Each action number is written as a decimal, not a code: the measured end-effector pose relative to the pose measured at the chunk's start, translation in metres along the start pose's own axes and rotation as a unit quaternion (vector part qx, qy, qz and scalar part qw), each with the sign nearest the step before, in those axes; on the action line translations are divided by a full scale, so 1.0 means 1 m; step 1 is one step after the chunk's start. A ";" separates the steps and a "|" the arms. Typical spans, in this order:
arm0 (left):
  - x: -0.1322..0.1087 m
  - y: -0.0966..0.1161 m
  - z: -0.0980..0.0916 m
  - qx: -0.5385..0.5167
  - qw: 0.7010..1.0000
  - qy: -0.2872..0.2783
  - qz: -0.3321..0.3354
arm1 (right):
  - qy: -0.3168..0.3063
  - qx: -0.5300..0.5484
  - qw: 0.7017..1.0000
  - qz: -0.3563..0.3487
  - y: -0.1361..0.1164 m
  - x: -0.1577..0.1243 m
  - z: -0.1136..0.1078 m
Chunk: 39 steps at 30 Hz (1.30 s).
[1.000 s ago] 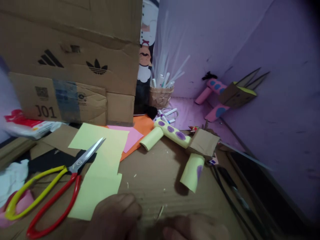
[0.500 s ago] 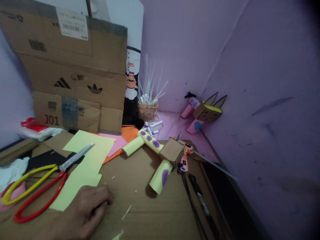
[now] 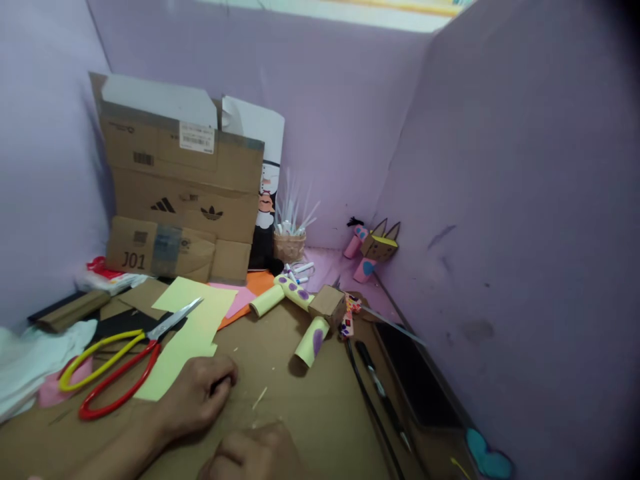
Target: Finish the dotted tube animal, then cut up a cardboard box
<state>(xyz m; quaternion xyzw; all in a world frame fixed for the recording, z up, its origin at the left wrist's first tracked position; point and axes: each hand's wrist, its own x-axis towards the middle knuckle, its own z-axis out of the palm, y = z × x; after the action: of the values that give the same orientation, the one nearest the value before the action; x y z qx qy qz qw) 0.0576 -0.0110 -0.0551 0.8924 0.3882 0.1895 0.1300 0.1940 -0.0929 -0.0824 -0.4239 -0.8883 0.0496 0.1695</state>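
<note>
My left hand (image 3: pixel 204 392) rests on the brown cardboard (image 3: pixel 320 413) with its fingers curled in and nothing visible in them. Nearer to me, at the bottom edge, my right hand (image 3: pixel 257 453) lies with bent fingers, slightly blurred and partly cut off. Beside my left hand are cut yellow paper (image 3: pixel 173 360) and scissors (image 3: pixel 150 343) with one yellow and one red handle, blades apart. Beyond both hands lies a paper-and-cardboard figure: a small cardboard box (image 3: pixel 326 303) joined to yellow paper tubes (image 3: pixel 313 341) with purple spots.
A pen (image 3: pixel 383 393), a black cable (image 3: pixel 367 400) and a dark flat panel (image 3: pixel 415 373) lie at right. Behind are a large cardboard box (image 3: pixel 185 190), a basket of glue sticks (image 3: pixel 290 247) and a pink-legged cardboard figure (image 3: pixel 377 248). White cloth (image 3: pixel 35 373) lies left.
My view has tilted up and pulled back, so more wall shows. My right hand has come into view at the bottom. My left hand stays curled on the cardboard.
</note>
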 end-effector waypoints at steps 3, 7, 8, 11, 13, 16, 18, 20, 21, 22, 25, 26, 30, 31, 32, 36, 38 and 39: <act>0.001 -0.001 -0.002 -0.002 1.000 -0.003 -0.006 | -0.005 0.008 0.999 -0.037 0.003 0.000 -0.012; 0.001 -0.002 -0.005 -0.041 0.999 -0.005 -0.024 | 0.034 0.049 0.997 0.052 0.004 -0.006 -0.025; 0.001 -0.002 -0.005 -0.053 0.998 -0.006 -0.026 | 0.064 0.063 0.992 0.087 0.005 -0.008 -0.026; 0.000 -0.003 -0.005 -0.075 0.997 -0.012 -0.022 | 0.180 0.113 0.964 0.159 0.009 -0.013 -0.026; 0.000 -0.005 -0.005 -0.078 0.996 -0.020 -0.025 | 0.242 0.145 0.946 0.159 0.016 -0.013 -0.025; 0.001 -0.008 -0.005 -0.075 0.996 -0.037 -0.038 | 0.327 0.179 0.909 0.189 0.027 -0.011 -0.027; 0.002 -0.009 -0.005 -0.069 0.996 -0.041 -0.040 | 0.384 0.180 0.875 0.234 0.035 -0.010 -0.030; 0.002 -0.010 -0.006 -0.064 0.996 -0.041 -0.038 | 0.428 0.180 0.839 0.282 0.042 -0.010 -0.030; 0.001 -0.010 -0.006 -0.063 0.997 -0.039 -0.038 | 0.445 0.183 0.821 0.307 0.045 -0.010 -0.030; 0.001 -0.010 -0.006 -0.061 0.997 -0.036 -0.037 | 0.459 0.188 0.803 0.331 0.049 -0.011 -0.029; -0.001 -0.010 -0.004 -0.051 0.998 -0.025 -0.036 | 0.477 0.208 0.765 0.380 0.060 -0.012 -0.023; -0.002 -0.010 -0.004 -0.046 0.998 -0.021 -0.035 | 0.479 0.217 0.755 0.390 0.064 -0.013 -0.021; -0.003 -0.008 -0.003 -0.029 0.999 -0.009 -0.041 | 0.478 0.250 0.725 0.427 0.074 -0.014 -0.018; -0.003 -0.007 -0.003 -0.028 0.999 -0.008 -0.044 | 0.468 0.258 0.726 0.433 0.075 -0.013 -0.019; -0.003 -0.007 -0.003 -0.028 0.998 -0.008 -0.048 | 0.455 0.266 0.729 0.437 0.077 -0.012 -0.021; -0.003 -0.005 -0.004 -0.030 0.998 -0.010 -0.052 | 0.373 0.303 0.755 0.447 0.092 -0.005 -0.031; -0.002 -0.005 -0.003 -0.030 0.998 -0.010 -0.057 | 0.354 0.320 0.762 0.438 0.103 -0.002 -0.034; -0.002 -0.006 -0.002 -0.032 0.998 -0.009 -0.058 | 0.353 0.328 0.762 0.432 0.108 -0.001 -0.033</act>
<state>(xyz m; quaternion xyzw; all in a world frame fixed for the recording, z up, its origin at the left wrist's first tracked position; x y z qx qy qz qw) 0.0516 -0.0077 -0.0560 0.8654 0.4322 0.1859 0.1725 0.2854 -0.0265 -0.0766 -0.6688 -0.4180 0.2527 0.5605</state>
